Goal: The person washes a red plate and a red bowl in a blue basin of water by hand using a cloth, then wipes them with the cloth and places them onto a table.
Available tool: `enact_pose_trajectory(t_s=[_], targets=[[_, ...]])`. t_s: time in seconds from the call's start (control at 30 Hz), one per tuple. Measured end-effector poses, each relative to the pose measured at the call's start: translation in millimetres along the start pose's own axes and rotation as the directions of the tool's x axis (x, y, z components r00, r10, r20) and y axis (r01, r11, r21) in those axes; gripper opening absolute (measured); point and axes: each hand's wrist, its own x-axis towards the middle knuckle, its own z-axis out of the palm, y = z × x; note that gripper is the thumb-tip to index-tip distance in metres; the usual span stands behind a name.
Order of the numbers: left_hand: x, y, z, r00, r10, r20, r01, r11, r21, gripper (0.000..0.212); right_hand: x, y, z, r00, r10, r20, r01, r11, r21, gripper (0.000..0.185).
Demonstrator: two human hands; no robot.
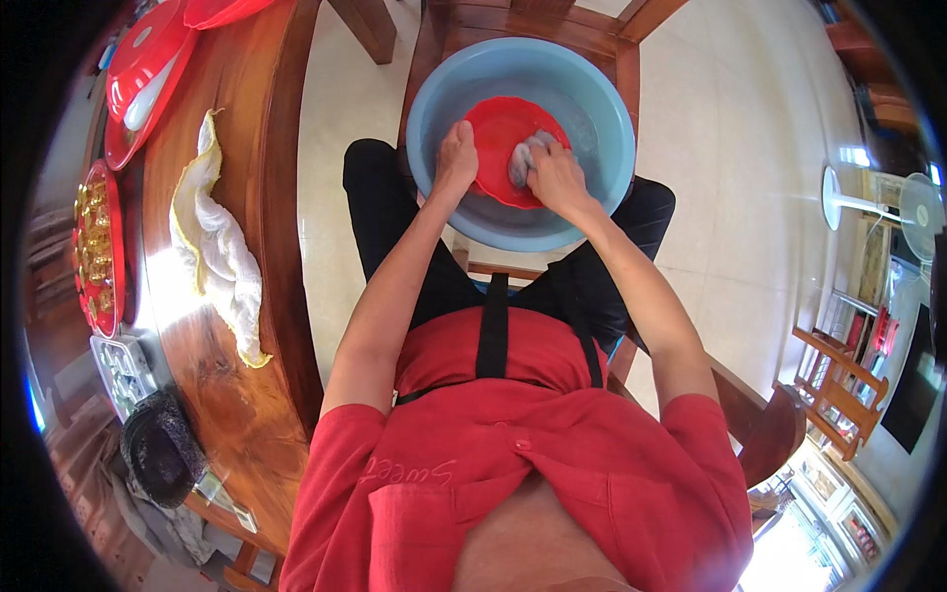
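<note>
A blue plastic basin (pixel 436 96) with cloudy water in it rests on a wooden chair (pixel 459 22) between my knees. Inside the basin's outline is a red plastic dish (pixel 499 133) with a scalloped rim. My left hand (pixel 457 159) grips the dish by its left edge, thumb on top. Bunched under the fingers of my right hand (pixel 556 174) is a wet grey cloth (pixel 521 164), pressed against the inside of the dish. The right part of the dish is hidden by that hand and cloth.
On the wooden table (pixel 244 163) at left lies a white towel (pixel 222 251) with yellow edging. Beyond it are red plastic dishes (pixel 152 66), a red tray of gold-wrapped pieces (pixel 96 244) and a black container (pixel 163 448). A white fan (pixel 862 200) stands on the right.
</note>
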Motion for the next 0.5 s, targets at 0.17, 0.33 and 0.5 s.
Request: enact_pose_trajectory(t_s=[0.17,0.33,0.5], targets=[[5,-5,0,0.997,0.013,0.070,-0.014,1.000,0.007,0.044,45,5,27,0.975,0.053,-0.217,-0.023,0.990,0.137,0.037],[5,-5,-2,0.994,-0.027,0.106,0.028,1.000,-0.014,0.045,48,-12,22,0.985,-0.169,-0.034,0.172,0.966,0.191,0.043],[3,-5,-1,0.999,0.033,-0.022,-0.032,0.998,0.047,0.046,12,-12,-3,0.937,-0.321,0.139,0.292,0.936,0.196,0.036]])
